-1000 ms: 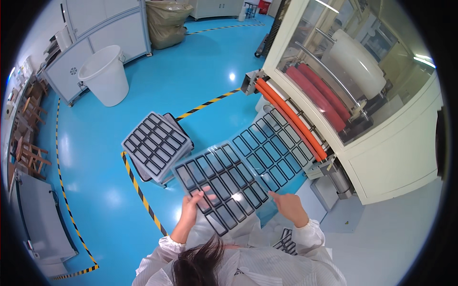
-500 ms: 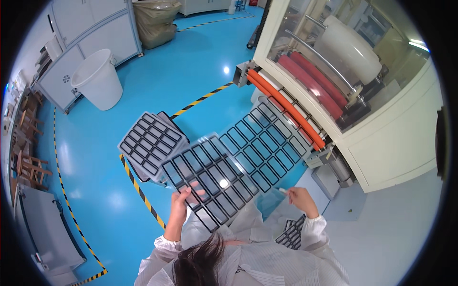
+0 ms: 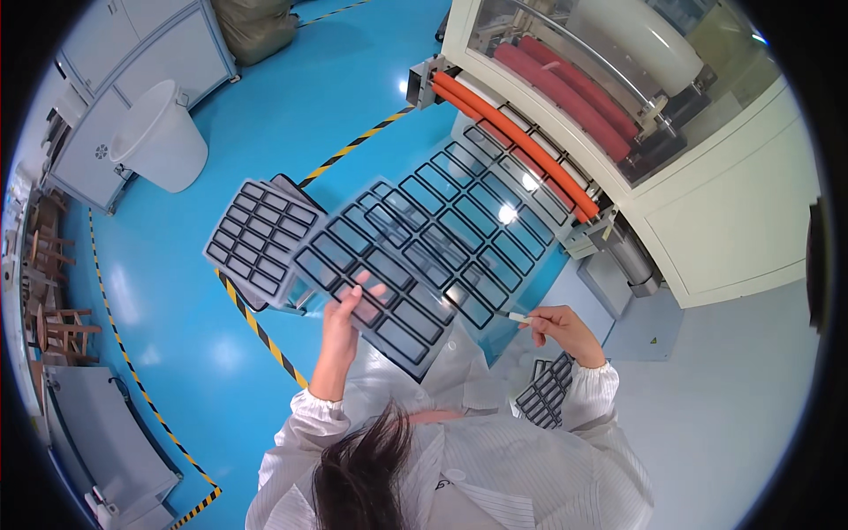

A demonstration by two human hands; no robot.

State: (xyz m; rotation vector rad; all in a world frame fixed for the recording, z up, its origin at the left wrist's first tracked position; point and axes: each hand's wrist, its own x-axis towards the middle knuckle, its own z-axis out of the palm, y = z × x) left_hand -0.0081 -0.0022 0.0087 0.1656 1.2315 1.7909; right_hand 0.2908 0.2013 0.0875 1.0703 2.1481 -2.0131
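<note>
My left hand (image 3: 343,322) grips the near left part of a loose clear sheet with black rectangular frames (image 3: 402,331), thumb on top and fingers showing through from below. The sheet's far right part overlaps a long clear film with the same black frames (image 3: 481,208), which reaches down from the machine's rollers. Between the fingertips of my right hand (image 3: 567,332) is a small white-handled tool (image 3: 519,317) with a thin dark tip, whose exact kind I cannot make out. Its tip is at the near edge of the long film.
Left of the sheet, framed sheets (image 3: 265,238) lie stacked on a small stand. More black-framed pieces (image 3: 548,390) lie by my right sleeve. The pale machine (image 3: 733,230) has orange rollers (image 3: 517,146) at its front. A white bin (image 3: 163,141) stands far left.
My left hand has moved the loose sheet so it overlaps the long film more. My right hand has brought the white-handled tool up to the film's edge. The whole view has shifted slightly.
</note>
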